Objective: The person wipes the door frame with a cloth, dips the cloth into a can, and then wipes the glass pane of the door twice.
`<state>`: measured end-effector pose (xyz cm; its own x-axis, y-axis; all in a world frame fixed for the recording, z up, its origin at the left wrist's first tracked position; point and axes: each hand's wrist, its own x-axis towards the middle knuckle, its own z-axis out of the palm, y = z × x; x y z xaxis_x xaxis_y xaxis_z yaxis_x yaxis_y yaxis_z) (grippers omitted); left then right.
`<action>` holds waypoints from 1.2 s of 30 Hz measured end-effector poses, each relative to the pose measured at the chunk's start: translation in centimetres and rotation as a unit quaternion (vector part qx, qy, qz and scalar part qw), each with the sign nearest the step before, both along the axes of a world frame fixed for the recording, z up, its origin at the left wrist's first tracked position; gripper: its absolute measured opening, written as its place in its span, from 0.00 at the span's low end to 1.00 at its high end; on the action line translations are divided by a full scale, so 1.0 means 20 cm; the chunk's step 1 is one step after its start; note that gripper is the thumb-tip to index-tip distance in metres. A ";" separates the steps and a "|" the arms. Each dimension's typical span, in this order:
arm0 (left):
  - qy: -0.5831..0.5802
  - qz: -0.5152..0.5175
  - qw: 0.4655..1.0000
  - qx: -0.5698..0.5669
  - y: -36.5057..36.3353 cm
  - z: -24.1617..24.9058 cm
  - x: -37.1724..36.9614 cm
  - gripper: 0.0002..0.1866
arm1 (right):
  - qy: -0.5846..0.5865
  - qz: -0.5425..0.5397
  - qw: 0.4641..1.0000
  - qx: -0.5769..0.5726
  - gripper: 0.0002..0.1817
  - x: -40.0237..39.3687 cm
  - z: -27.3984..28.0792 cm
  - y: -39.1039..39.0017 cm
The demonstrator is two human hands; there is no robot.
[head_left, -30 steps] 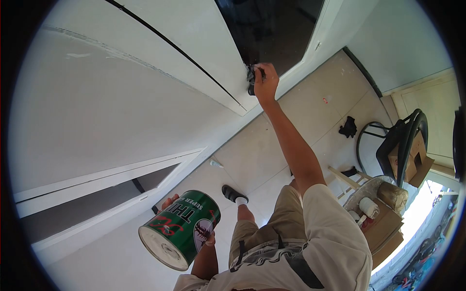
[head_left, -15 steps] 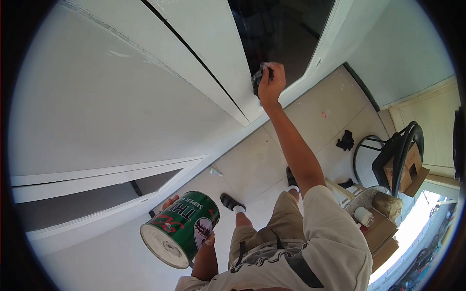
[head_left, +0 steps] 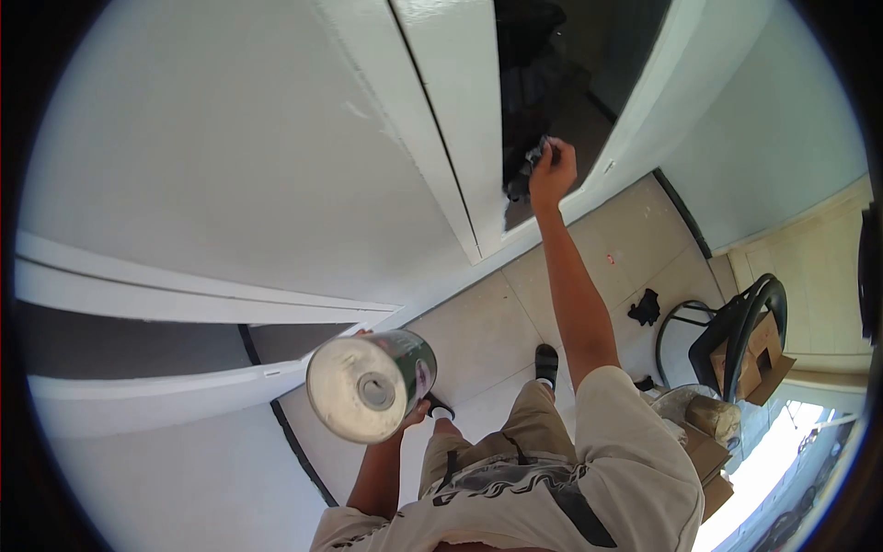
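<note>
My left hand (head_left: 418, 414) grips a green paint can (head_left: 420, 359). The can is tilted, with its pale round end facing the camera, and its body hides most of that hand's fingers. My right hand (head_left: 555, 177) reaches out to a dark glass pane (head_left: 579, 55) set in a white frame. Its fingers are closed on a crumpled grey wad (head_left: 535, 155), which could be cloth or thin plastic. The wad is at the lower part of the pane; whether it touches the glass is hard to tell.
A white panel (head_left: 230, 166) fills the left side. On the tiled floor (head_left: 478, 308) lies a black glove (head_left: 644, 307). To the right stand a black chair (head_left: 717, 345) with a cardboard box (head_left: 763, 359) and a small stand holding a brown roll-like object (head_left: 713, 419).
The can has risen and tipped, so its round end faces me more and the label less. My right hand stays at the pane with the wad. The whole view has shifted.
</note>
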<state>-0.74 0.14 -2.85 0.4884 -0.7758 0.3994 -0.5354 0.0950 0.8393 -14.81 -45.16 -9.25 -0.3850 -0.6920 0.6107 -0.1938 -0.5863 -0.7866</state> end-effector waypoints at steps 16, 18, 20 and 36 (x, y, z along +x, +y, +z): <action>0.498 -0.300 0.813 -0.008 0.07 0.30 0.30 0.53 | -0.017 0.080 0.984 0.160 0.06 -0.87 0.08 1.36; 0.563 -0.363 0.742 0.010 0.05 0.34 0.38 0.53 | 0.008 0.038 0.986 0.159 0.06 -0.92 0.18 1.52; 0.625 -0.414 0.661 0.038 0.10 0.38 0.44 0.52 | 0.019 0.010 0.988 0.150 0.06 -0.97 0.21 1.67; 0.237 -0.528 0.814 -0.059 0.17 0.57 0.14 0.65 | 0.064 0.096 0.989 0.096 0.07 -0.75 1.41 2.55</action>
